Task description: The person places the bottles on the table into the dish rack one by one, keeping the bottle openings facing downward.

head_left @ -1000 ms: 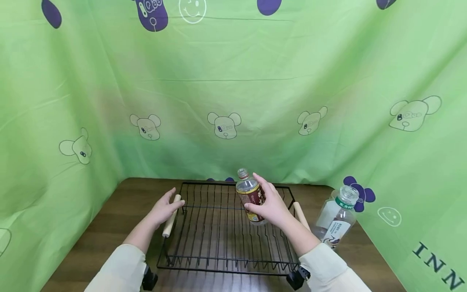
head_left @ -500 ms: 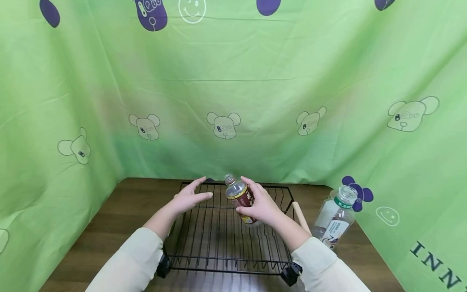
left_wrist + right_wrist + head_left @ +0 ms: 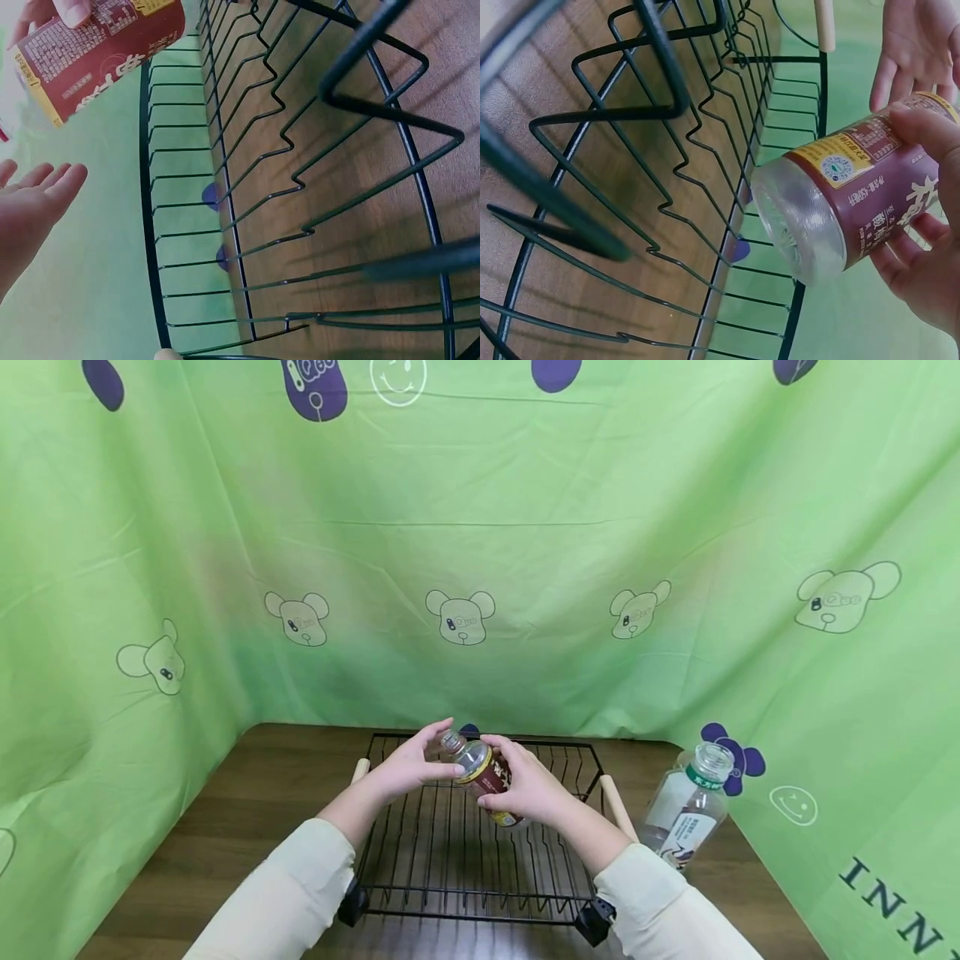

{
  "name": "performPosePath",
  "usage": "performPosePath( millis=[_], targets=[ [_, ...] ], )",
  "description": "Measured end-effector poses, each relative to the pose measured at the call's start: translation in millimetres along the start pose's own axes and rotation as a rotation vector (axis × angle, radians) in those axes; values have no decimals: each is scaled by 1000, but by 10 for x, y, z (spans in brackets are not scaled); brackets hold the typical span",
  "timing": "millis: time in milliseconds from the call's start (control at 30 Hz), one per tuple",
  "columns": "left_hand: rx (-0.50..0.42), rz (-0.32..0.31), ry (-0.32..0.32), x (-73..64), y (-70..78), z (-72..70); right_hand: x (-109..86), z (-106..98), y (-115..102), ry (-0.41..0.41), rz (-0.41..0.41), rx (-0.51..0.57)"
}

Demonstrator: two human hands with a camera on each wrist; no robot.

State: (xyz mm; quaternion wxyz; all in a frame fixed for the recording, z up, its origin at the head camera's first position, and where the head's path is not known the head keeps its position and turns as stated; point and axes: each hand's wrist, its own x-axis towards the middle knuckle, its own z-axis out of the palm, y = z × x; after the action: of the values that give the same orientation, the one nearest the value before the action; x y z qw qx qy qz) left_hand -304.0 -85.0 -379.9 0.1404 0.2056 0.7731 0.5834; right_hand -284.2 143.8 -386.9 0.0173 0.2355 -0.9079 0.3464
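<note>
A clear plastic bottle with a maroon and yellow label is held tilted over the rack, its uncapped neck leaning left. My right hand grips it around the label, thumb on the near side and fingers on the far side. My left hand is at the bottle's neck with thumb and fingers spread. In the left wrist view the left fingers look straight and stand apart from the label. Beneath both hands stands a black wire dish rack; in the right wrist view the bottle's base points toward its wires.
To the right of the rack stands a clear bottle with a green neck ring, overlapping another clear bottle behind it. Wooden handles flank the rack. The brown wooden table is enclosed by a green printed curtain.
My left hand has left the rack's left handle area and moved right to the bottle's neck. My right hand has carried the bottle left and tilted it further.
</note>
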Motion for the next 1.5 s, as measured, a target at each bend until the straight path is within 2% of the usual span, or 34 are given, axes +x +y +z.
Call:
performPosePath(
  millis=[200, 333, 533, 867, 1033, 1167, 1333, 1500],
  targets=[
    [4, 19, -44, 18, -11, 9, 2, 8, -42, -81, -70, -35],
    [33, 21, -60, 25, -28, 18, -5, 3, -66, -97, -87, -68],
    [76, 7, -36, 17, -72, 39, -11, -8, -82, -115, -93, -106],
    [58, 0, 29, -2, -92, 55, 7, -17, -74, -114, -87, -95],
    [39, 1, 71, -18, -122, 48, -28, -38, -69, -49, -27, -57],
    [13, -7, 143, -43, -161, 28, -83, -78, -37, 49, 47, -1],
    [-98, -12, 262, -72, -173, -29, -137, -98, 48, 160, 139, 85],
    [-211, 13, 353, -84, -151, -73, -146, -67, 78, 221, 218, 195]
  ],
)
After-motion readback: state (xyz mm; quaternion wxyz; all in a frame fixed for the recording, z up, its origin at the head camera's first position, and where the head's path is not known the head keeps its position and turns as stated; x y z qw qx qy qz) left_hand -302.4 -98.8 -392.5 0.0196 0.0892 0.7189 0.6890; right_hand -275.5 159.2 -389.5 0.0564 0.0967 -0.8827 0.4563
